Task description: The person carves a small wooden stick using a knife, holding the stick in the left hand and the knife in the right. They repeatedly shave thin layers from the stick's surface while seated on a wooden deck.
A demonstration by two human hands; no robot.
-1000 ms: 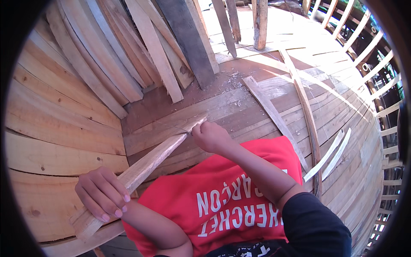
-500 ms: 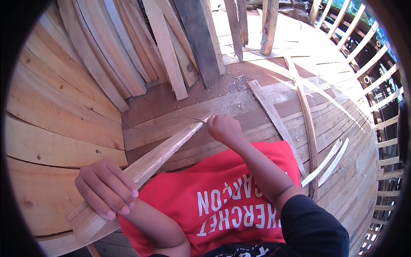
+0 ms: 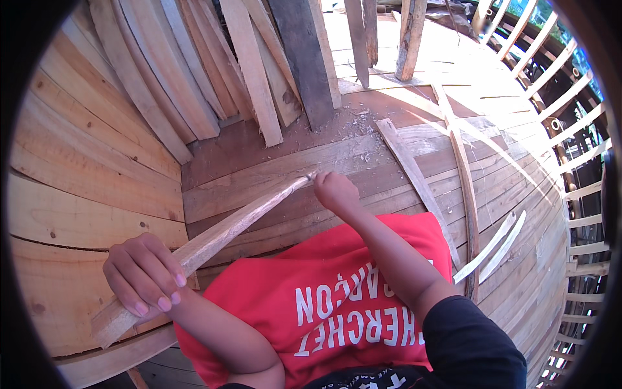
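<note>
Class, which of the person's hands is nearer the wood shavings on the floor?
Right. The right hand is below the shavings in the picture; the left hand is farther off, lower left, gripping the wooden piece.

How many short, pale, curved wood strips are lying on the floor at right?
2: one pale strip lying across the long batten, the other pale strip just right of the first. Others may be hidden behind the red garment.

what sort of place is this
Probably a woodworking site, perhaps a half-built wooden structure: pale wood shavings lie scattered on the brown plank floor, long pale wooden planks stand side by side at the upper left, and the person's left hand grips a long pale wooden bar.
</note>
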